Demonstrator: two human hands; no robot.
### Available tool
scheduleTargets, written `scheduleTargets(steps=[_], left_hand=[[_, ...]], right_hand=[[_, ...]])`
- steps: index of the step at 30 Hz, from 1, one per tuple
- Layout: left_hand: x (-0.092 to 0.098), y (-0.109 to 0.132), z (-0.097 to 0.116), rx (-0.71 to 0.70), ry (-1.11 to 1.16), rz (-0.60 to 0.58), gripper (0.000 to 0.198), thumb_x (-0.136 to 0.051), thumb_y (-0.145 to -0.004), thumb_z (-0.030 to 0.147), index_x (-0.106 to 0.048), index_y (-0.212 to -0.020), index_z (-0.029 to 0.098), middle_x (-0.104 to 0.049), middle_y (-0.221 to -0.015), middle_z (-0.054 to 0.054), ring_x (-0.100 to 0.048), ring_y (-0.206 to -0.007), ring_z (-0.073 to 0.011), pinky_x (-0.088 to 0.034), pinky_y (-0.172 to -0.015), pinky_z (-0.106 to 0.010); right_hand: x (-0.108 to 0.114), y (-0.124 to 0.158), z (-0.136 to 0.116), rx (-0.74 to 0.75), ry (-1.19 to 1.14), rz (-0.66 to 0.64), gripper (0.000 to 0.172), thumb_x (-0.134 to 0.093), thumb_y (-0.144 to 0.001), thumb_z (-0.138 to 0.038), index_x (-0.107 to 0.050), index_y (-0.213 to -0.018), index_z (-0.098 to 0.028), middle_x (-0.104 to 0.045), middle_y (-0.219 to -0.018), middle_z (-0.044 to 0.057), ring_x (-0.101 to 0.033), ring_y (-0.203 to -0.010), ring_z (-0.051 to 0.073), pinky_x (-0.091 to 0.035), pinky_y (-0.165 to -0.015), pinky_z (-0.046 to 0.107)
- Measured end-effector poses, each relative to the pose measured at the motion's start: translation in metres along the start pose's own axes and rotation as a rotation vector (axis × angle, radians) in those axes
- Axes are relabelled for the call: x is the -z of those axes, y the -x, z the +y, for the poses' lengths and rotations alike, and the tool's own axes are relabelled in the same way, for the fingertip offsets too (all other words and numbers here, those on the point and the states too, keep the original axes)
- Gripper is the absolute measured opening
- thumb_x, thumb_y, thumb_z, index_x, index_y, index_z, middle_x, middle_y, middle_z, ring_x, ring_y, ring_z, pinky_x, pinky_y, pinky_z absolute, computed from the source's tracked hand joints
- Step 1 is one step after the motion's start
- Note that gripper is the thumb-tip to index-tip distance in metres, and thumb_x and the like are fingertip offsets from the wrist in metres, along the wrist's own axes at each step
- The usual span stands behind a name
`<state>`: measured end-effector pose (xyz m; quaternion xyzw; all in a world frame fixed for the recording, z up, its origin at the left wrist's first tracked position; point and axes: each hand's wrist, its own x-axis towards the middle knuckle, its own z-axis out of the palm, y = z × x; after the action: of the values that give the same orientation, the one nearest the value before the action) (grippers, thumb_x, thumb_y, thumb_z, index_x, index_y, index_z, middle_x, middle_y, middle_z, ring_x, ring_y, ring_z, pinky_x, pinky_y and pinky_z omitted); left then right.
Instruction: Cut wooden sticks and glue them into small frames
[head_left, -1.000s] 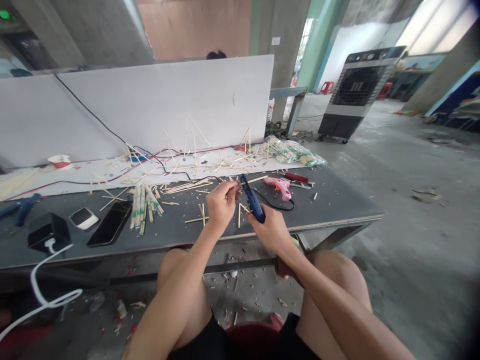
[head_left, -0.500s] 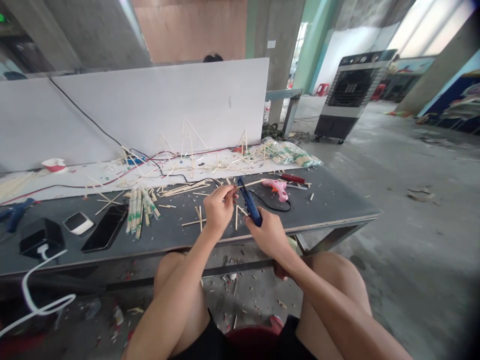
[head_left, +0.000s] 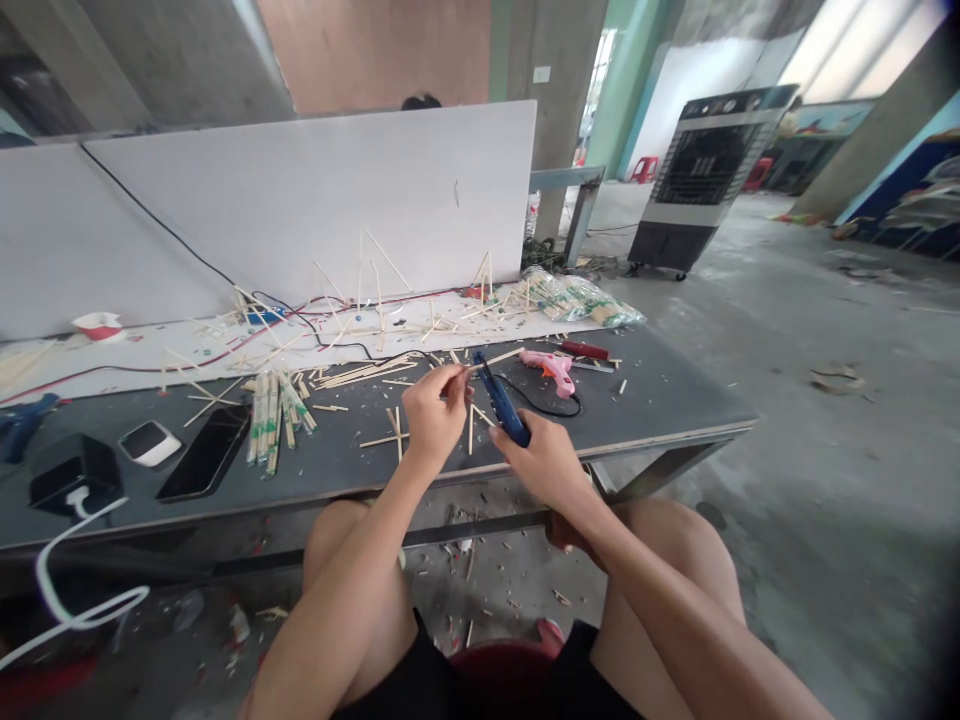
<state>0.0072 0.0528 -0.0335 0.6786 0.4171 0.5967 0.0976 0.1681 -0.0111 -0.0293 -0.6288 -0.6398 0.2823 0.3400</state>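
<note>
Pinched between the fingertips (head_left: 454, 380) of the left hand (head_left: 435, 418): a thin wooden stick (head_left: 496, 359), held low over the table (head_left: 660, 385). Wrapped closed around the grip of a blue hot glue gun (head_left: 501, 400): the right hand (head_left: 541, 465). Gun tilted upward, its nozzle end just beside the stick, with any contact too small to tell. Both hands above the table's near edge, forearms reaching out over bare knees (head_left: 337, 535).

Trailing from the gun: a black cord (head_left: 546, 408), curving across the dark grey tabletop. Just past it, a pink hot glue gun (head_left: 549, 371) lying on its side, near a red-handled tool (head_left: 583, 350). Below the left hand, short wooden sticks laid crosswise (head_left: 391, 438), with more loose pieces nearby.

Farther left, a pile of long wooden sticks in green-printed wrappers (head_left: 266, 420), then a black smartphone (head_left: 204, 453), a small white device (head_left: 150, 444) and a black charger (head_left: 73, 478) with a white cable (head_left: 71, 580).

At the back of the table, a white sheet (head_left: 176, 355) bearing upright stick frames (head_left: 367, 285), and a plastic bag of sticks (head_left: 574, 298). Behind these, a tall white board (head_left: 300, 200). Off to the right, a wheeled air cooler (head_left: 705, 170) on a concrete floor (head_left: 825, 450).
</note>
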Motion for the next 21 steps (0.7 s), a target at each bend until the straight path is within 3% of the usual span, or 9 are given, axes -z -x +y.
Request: scheduleTargets(steps=[4,9,12,15,21], left_hand=[[0.003,0.004,-0.007,0.22,0.138,0.086,0.023,-0.062,-0.093,0.04,-0.07,-0.087,0.018,-0.07,-0.07,-0.003,-0.069,-0.056,-0.0158,-0.053,-0.05,-0.024],[-0.001,0.02,-0.017,0.146,0.017,-0.153,0.018,-0.064,-0.091,0.032,-0.073,-0.082,0.02,-0.071,-0.069,-0.004,-0.065,-0.057,-0.0161,-0.049,-0.052,-0.025],[-0.007,0.029,-0.024,0.107,-0.054,-0.214,0.014,-0.064,-0.089,0.025,-0.074,-0.082,0.019,-0.073,-0.071,-0.005,-0.064,-0.059,-0.0166,-0.047,-0.055,-0.026],[-0.014,0.033,-0.031,0.142,-0.081,-0.225,0.013,-0.064,-0.089,0.022,-0.074,-0.082,0.019,-0.073,-0.071,-0.004,-0.063,-0.06,-0.0161,-0.045,-0.057,-0.026],[-0.019,0.031,-0.032,0.176,-0.187,-0.32,0.009,-0.065,-0.089,0.019,-0.073,-0.086,0.018,-0.073,-0.08,-0.004,-0.063,-0.068,-0.0159,-0.046,-0.065,-0.027]], right_hand=[[0.019,-0.01,0.013,-0.114,-0.113,0.093,0.028,-0.063,-0.081,-0.046,-0.066,-0.088,-0.019,-0.066,-0.066,0.003,-0.06,-0.06,0.019,-0.04,-0.057,0.028],[0.028,-0.043,0.033,-0.066,-0.429,0.246,0.038,-0.071,-0.073,-0.043,-0.065,-0.099,-0.016,-0.072,-0.084,0.007,-0.065,-0.068,0.019,-0.05,-0.065,0.031],[0.022,-0.061,0.039,-0.005,-0.412,0.156,0.035,-0.072,-0.07,-0.037,-0.066,-0.098,-0.016,-0.073,-0.09,0.007,-0.064,-0.068,0.017,-0.051,-0.065,0.03],[0.015,-0.071,0.044,-0.012,-0.299,0.067,0.028,-0.072,-0.067,-0.03,-0.066,-0.091,-0.016,-0.071,-0.077,0.003,-0.061,-0.062,0.015,-0.049,-0.063,0.029],[0.014,-0.083,0.052,-0.051,-0.119,0.005,0.02,-0.07,-0.066,-0.022,-0.067,-0.086,-0.017,-0.071,-0.073,0.002,-0.063,-0.065,0.017,-0.048,-0.067,0.029]])
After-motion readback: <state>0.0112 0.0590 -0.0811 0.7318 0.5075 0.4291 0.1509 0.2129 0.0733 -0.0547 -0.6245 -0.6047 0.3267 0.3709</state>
